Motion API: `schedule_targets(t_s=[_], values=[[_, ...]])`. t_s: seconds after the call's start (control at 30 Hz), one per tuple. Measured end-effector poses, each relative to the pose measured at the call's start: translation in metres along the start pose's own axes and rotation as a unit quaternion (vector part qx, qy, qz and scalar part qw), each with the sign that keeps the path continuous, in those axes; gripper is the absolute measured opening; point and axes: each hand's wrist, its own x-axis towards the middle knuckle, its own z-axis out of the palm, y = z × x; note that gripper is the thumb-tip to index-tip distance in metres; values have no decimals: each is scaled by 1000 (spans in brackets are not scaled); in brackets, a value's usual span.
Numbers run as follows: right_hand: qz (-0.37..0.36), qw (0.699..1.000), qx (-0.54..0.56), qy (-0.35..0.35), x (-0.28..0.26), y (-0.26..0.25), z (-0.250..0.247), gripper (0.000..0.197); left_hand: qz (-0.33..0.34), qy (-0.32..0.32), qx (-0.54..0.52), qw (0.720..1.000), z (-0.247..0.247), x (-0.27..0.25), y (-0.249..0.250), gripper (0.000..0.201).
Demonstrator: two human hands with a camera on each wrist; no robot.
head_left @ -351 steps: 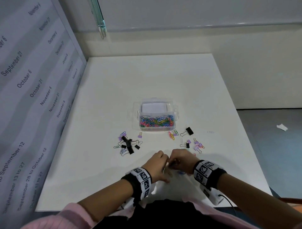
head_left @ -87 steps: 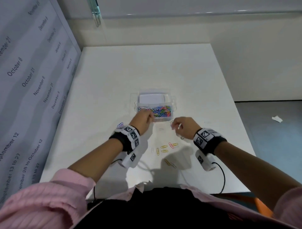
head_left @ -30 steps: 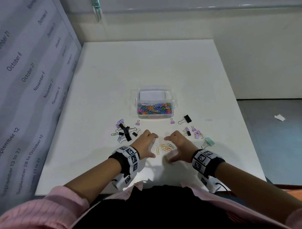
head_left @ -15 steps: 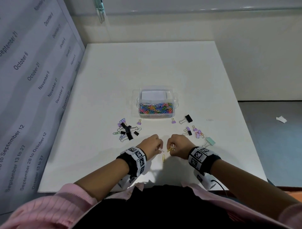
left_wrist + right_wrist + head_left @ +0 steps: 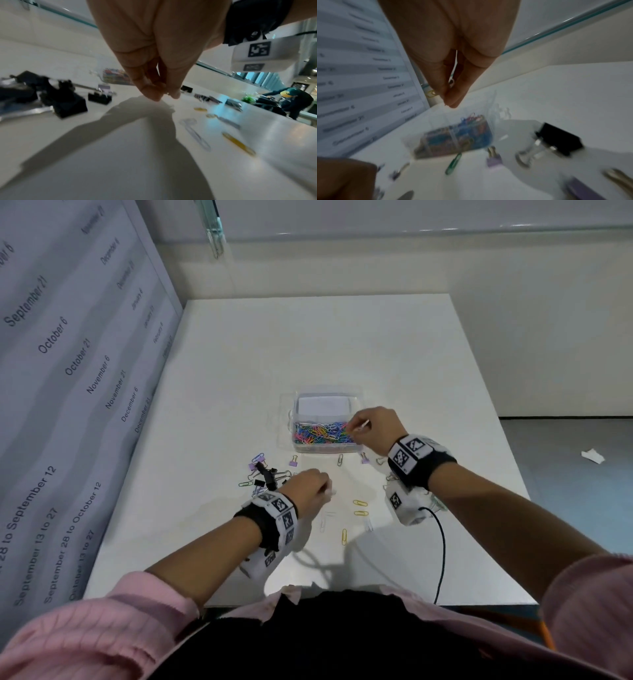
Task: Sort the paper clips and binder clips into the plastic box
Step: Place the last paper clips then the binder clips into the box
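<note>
The clear plastic box (image 5: pixel 287 419) holds a heap of coloured paper clips (image 5: pixel 320 433) in its near compartment. My right hand (image 5: pixel 352 429) hovers at the box's right edge and pinches paper clips: a white paper clip (image 5: pixel 452 81) and a yellow one (image 5: pixel 431 93) show between its fingers. My left hand (image 5: pixel 323 489) stays low over the table in front of the box, fingertips (image 5: pixel 154 96) pinched together on a small white paper clip (image 5: pixel 331 492). Loose yellow paper clips (image 5: pixel 359 503) and white ones (image 5: pixel 322 523) lie near my body.
A pile of black binder clips (image 5: pixel 266 478) lies left of my left hand, with purple binder clips (image 5: pixel 293 462) and a green paper clip (image 5: pixel 339 460) in front of the box. A large black binder clip (image 5: pixel 559 138) sits right of it. A printed panel (image 5: pixel 68 371) walls the left side.
My right hand has left the loose clips near the table front and gone up to the box with clips pinched. My left hand has shifted forward and left.
</note>
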Motion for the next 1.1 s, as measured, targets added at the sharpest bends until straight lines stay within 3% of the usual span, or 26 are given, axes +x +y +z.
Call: schedule_targets(t_s=[0.2,0.33,0.43,0.53,0.67,0.73,0.8,0.93,1.1], values=[[21,1000,4,13,11,5,3,27,-6,134,-51,990,-50,17,-2,13],[7,1000,-10,-8,-9,20,12,30,-33,160,-92,982,-68,33,-9,22],[-5,995,-65,-79,-30,33,29,33,-49,182,-101,977,-73,41,-11,23],[-59,974,-133,-174,-42,43,53,52,-70,185,-106,975,-69,47,-15,39],[-81,949,-209,-222,-39,44,63,66,-58,180,-117,975,-56,41,-16,52],[-78,946,-218,-228,-38,43,63,62,-19,162,-100,982,-48,32,-12,46],[-75,952,-205,-216,-40,45,61,58,18,91,-76,993,-38,21,-9,41],[-52,969,-144,-191,-51,51,56,54,35,-51,-34,997,-8,7,-17,61],[-52,984,-82,-148,-75,67,55,37,23,-59,-38,997,23,-1,-24,73]])
